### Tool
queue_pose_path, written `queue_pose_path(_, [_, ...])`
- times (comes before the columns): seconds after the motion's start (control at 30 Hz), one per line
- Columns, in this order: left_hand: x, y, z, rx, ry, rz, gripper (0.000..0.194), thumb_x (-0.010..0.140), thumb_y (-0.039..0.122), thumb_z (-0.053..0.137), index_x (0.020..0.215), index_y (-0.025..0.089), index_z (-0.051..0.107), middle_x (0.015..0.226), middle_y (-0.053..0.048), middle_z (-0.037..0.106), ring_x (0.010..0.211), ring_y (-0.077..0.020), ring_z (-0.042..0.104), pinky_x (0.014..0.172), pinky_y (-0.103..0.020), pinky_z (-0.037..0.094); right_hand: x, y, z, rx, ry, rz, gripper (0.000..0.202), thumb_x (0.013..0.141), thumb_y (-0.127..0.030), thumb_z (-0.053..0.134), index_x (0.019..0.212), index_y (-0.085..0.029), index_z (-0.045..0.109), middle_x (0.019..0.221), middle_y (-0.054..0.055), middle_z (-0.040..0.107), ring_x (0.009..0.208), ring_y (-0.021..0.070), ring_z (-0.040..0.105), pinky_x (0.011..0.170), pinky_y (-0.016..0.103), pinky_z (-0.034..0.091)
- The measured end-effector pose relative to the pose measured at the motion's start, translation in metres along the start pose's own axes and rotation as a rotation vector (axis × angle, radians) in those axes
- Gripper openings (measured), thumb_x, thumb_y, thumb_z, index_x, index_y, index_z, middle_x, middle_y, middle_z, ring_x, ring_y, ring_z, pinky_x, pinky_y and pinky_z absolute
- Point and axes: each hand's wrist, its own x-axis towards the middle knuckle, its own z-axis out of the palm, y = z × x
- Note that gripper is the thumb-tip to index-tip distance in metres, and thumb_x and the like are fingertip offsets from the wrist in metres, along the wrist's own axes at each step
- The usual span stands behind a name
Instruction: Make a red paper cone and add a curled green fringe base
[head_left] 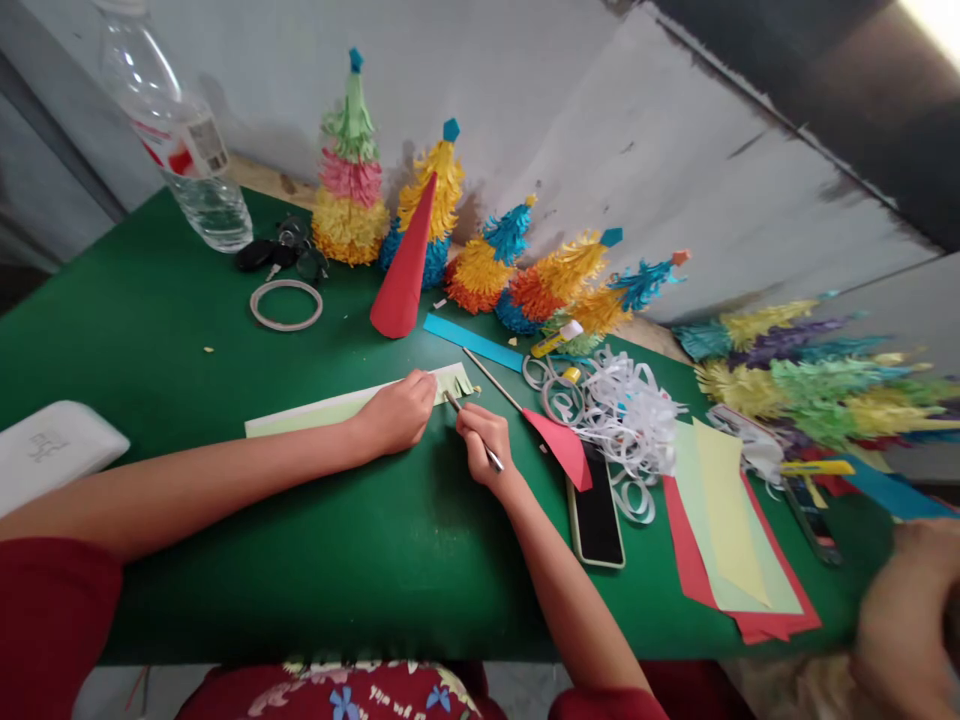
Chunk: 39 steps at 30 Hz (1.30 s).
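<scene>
A pale green paper strip with a white upper edge lies on the green table. Its right end is cut into a fringe, partly curled. My left hand is closed over the strip near that end, fingers pressed down on it. In my right hand is a slim, pen-like stick, its tip at the fringe. Just beyond my hands are a red paper cone, standing tilted in view, and a blue paper strip.
Several fringed paper cones line the wall. Around the table are a water bottle, keys, a tape roll, white paper curls, a phone, coloured sheets and a white box. A co-worker's hand is at right.
</scene>
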Motion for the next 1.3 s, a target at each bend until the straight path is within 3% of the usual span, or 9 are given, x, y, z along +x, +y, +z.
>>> queue_pose_path(0.2, [-0.001, 0.000, 0.002, -0.006, 0.009, -0.003, 0.042, 0.086, 0.013, 0.041, 0.123, -0.005, 0.052, 0.117, -0.022, 0.060, 0.109, -0.0276, 0.053, 0.098, -0.037, 0.040, -0.017, -0.004, -0.001, -0.027, -0.010, 0.012, 0.015, 0.077, -0.016, 0.034, 0.063, -0.022, 0.034, 0.059, -0.001, 0.035, 0.050, 0.0136, 0.035, 0.053, 0.028, 0.027])
queue_pose_path(0.7, [-0.001, -0.001, 0.005, -0.112, 0.060, -0.071, 0.046, 0.086, 0.014, 0.043, 0.127, -0.004, 0.049, 0.125, -0.022, 0.057, 0.117, -0.0276, 0.051, 0.101, -0.037, 0.040, -0.022, -0.005, 0.000, -0.049, -0.015, 0.007, 0.014, 0.076, -0.017, 0.035, 0.063, -0.022, 0.034, 0.060, -0.001, 0.034, 0.051, 0.0133, 0.034, 0.052, 0.028, 0.027])
queue_pose_path(0.9, [-0.001, -0.003, 0.006, -0.151, 0.053, -0.068, 0.044, 0.087, 0.014, 0.043, 0.126, -0.004, 0.049, 0.125, -0.022, 0.056, 0.118, -0.0284, 0.048, 0.098, -0.037, 0.042, -0.027, 0.003, 0.000, 0.066, 0.050, 0.018, 0.018, 0.079, -0.018, 0.035, 0.061, -0.022, 0.035, 0.059, -0.001, 0.036, 0.052, 0.0137, 0.035, 0.053, 0.029, 0.026])
queue_pose_path(1.07, [-0.001, -0.003, 0.004, -0.122, 0.060, -0.076, 0.037, 0.086, 0.013, 0.043, 0.119, 0.000, 0.054, 0.120, -0.021, 0.056, 0.113, -0.0286, 0.049, 0.096, -0.038, 0.042, -0.007, 0.016, 0.003, 0.198, 0.183, 0.002, 0.024, 0.082, -0.020, 0.035, 0.058, -0.022, 0.034, 0.056, -0.001, 0.036, 0.052, 0.0140, 0.035, 0.054, 0.029, 0.026])
queue_pose_path(1.3, [0.000, -0.003, 0.001, -0.080, 0.028, -0.043, 0.032, 0.085, 0.015, 0.044, 0.112, 0.002, 0.057, 0.110, -0.019, 0.059, 0.102, -0.0277, 0.053, 0.092, -0.040, 0.043, 0.029, 0.019, 0.007, 0.082, 0.071, -0.040, 0.019, 0.079, -0.018, 0.036, 0.060, -0.021, 0.036, 0.057, -0.001, 0.037, 0.054, 0.0140, 0.037, 0.056, 0.029, 0.027])
